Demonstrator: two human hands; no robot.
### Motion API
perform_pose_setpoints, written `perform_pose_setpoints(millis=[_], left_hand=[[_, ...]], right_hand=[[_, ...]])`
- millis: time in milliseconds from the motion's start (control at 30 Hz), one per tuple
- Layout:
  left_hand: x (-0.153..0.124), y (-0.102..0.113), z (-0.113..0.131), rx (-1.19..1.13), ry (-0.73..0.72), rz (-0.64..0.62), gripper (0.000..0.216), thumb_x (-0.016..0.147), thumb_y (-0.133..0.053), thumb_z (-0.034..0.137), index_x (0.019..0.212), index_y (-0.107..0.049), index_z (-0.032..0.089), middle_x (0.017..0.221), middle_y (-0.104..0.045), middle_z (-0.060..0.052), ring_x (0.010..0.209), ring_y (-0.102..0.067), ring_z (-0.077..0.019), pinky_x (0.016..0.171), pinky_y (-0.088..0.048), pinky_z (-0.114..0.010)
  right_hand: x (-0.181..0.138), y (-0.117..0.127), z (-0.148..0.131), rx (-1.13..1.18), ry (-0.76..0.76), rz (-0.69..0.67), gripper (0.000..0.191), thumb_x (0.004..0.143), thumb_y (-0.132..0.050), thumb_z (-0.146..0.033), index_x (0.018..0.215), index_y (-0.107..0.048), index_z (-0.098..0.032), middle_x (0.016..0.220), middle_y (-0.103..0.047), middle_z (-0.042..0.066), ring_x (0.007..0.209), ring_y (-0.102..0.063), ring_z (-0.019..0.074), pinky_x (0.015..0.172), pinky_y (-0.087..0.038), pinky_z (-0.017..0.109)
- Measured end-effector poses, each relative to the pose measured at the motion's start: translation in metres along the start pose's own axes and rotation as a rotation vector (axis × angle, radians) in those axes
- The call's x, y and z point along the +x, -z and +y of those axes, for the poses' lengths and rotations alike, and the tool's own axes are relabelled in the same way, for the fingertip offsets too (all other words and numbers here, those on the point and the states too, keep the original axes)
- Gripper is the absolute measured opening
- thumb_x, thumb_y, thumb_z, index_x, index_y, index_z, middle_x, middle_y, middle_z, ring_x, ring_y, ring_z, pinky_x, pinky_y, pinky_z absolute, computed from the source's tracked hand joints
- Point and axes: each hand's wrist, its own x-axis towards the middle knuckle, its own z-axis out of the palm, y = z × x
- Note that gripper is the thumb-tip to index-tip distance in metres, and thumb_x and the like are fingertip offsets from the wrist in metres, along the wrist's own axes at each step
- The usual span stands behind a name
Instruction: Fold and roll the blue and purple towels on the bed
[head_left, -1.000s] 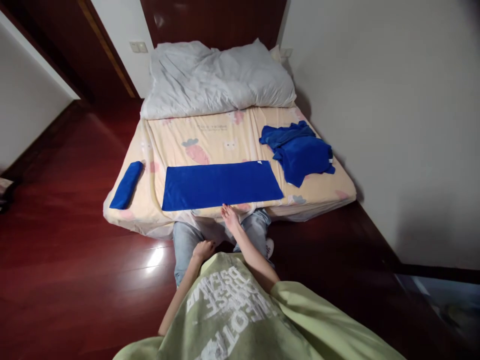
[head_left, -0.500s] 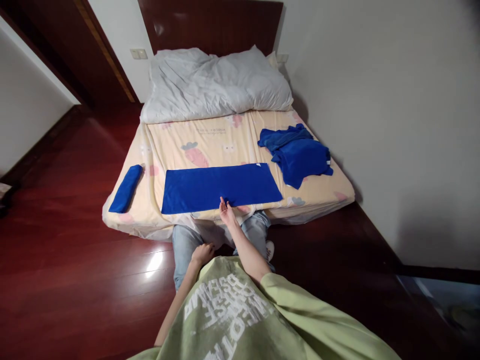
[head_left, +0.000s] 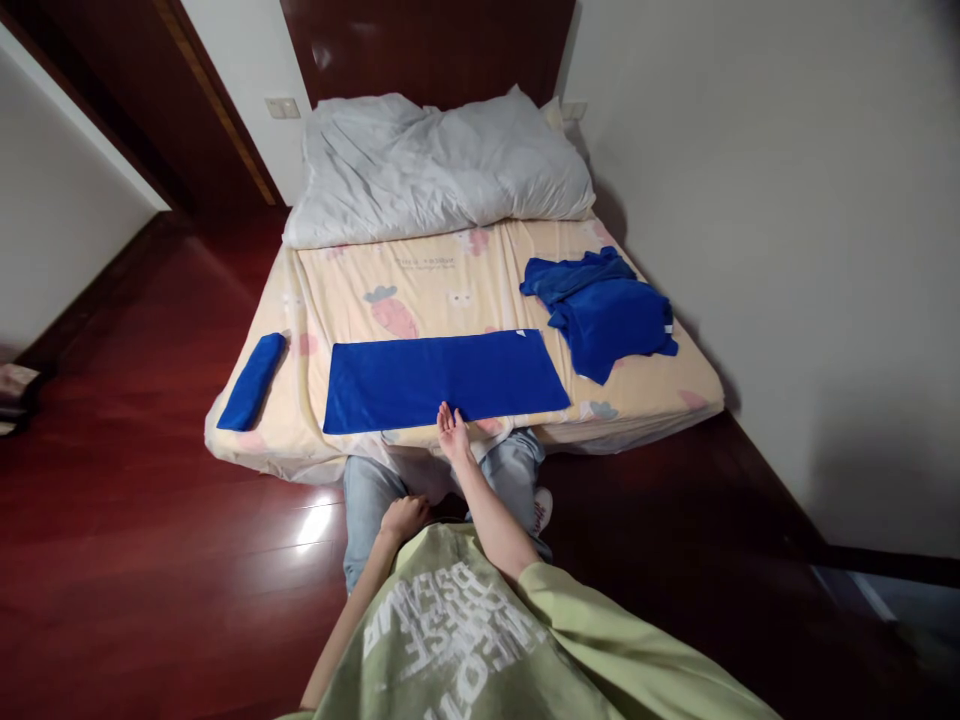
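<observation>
A long blue towel point(head_left: 442, 380) lies folded flat along the near edge of the bed point(head_left: 465, 280). My right hand point(head_left: 452, 434) reaches to its near edge with the fingers stretched out and the tips touching the cloth. My left hand point(head_left: 403, 518) hangs low by my jeans leg, fingers curled in, nothing visible in it. At the bed's left edge lies a rolled blue towel point(head_left: 253, 382). A loose heap of blue towels point(head_left: 602, 308) sits on the right side of the bed.
A rumpled white duvet point(head_left: 439, 165) is piled at the head of the bed against a dark wooden headboard. A white wall runs along the right. Dark red wood floor point(head_left: 135, 480) surrounds the bed on the left and front.
My right hand has moved forward from the bed's edge onto the near edge of the flat towel. The view has shifted slightly. My left hand has stayed low.
</observation>
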Motion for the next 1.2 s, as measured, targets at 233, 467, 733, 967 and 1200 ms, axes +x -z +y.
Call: perform_pose_setpoints(millis=[233,467,733,967,1200], left_hand=[[0.005,0.004,0.003,0.030,0.023,-0.044,0.040,0.102,-0.034,0.034,0.123,-0.065,0.021,0.121,-0.071,-0.014,0.110,-0.069,-0.0276,0.092,-0.051,-0.036],[0.003,0.010,0.006,0.031,0.020,-0.047,0.036,0.102,-0.035,0.034,0.122,-0.063,0.026,0.128,-0.069,-0.011,0.116,-0.067,-0.0258,0.095,-0.050,-0.035],[0.003,0.010,0.007,0.031,0.036,-0.059,0.035,0.101,-0.038,0.030,0.122,-0.065,0.026,0.124,-0.070,-0.012,0.113,-0.069,-0.0258,0.095,-0.051,-0.036],[0.012,0.014,0.001,-0.078,-0.053,-0.008,0.033,0.100,-0.041,0.029,0.117,-0.069,0.025,0.120,-0.073,-0.010,0.111,-0.069,-0.0247,0.091,-0.052,-0.031],[0.053,0.102,-0.024,-0.226,-0.160,0.263,0.036,0.097,-0.044,0.022,0.120,-0.071,0.019,0.112,-0.075,-0.007,0.102,-0.070,-0.0200,0.096,-0.052,-0.029]], right_hand=[[-0.001,-0.001,0.000,-0.041,-0.011,-0.001,0.024,0.103,-0.049,-0.021,0.116,-0.067,-0.014,0.130,-0.070,0.009,0.121,-0.066,0.0115,0.095,-0.060,0.025],[0.000,0.001,0.001,-0.072,0.003,-0.005,0.026,0.103,-0.049,-0.024,0.119,-0.067,-0.014,0.130,-0.070,0.010,0.125,-0.064,0.0119,0.098,-0.058,0.026],[-0.003,0.004,0.005,-0.062,0.018,0.007,0.026,0.103,-0.049,-0.025,0.119,-0.068,-0.015,0.127,-0.072,0.009,0.125,-0.064,0.0129,0.098,-0.059,0.029],[-0.005,0.008,0.005,-0.039,-0.005,0.016,0.021,0.102,-0.051,-0.021,0.106,-0.070,-0.015,0.122,-0.074,0.009,0.116,-0.069,0.0123,0.095,-0.060,0.024],[-0.002,0.013,0.006,-0.017,-0.012,-0.017,0.021,0.102,-0.051,-0.021,0.098,-0.072,-0.018,0.119,-0.075,0.006,0.106,-0.074,0.0134,0.088,-0.064,0.027]])
